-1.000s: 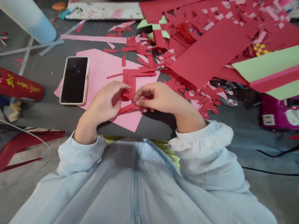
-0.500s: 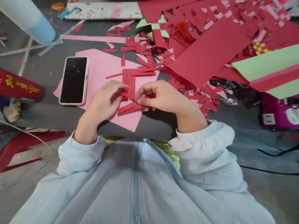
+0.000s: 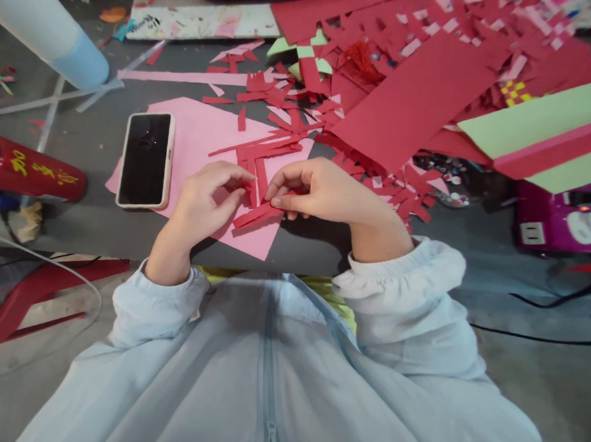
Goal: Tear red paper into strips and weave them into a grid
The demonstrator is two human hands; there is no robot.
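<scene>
Several red paper strips point(image 3: 262, 169) cross one another over a pink paper sheet point(image 3: 191, 131). My left hand point(image 3: 207, 199) is at their left side, thumb and index finger curled around the edge of a strip. On the right, my right hand point(image 3: 317, 190) pinches the end of a red strip point(image 3: 252, 216) that slants down to the left, nearest to me. The fingertips of both hands partly hide where the strips meet. Left of my hands a phone point(image 3: 146, 160) lies on the pink sheet, screen dark.
Red and pink scraps point(image 3: 295, 107) and a large red sheet point(image 3: 415, 101) lie beyond and to the right. A red bottle point(image 3: 33, 168) and a white-blue cylinder point(image 3: 61, 36) are at left. A purple box point(image 3: 566, 221) is at right.
The upright red strips have tilted, their far ends shifting slightly left. My left hand has moved little, and my right hand keeps its pinch in about the same place.
</scene>
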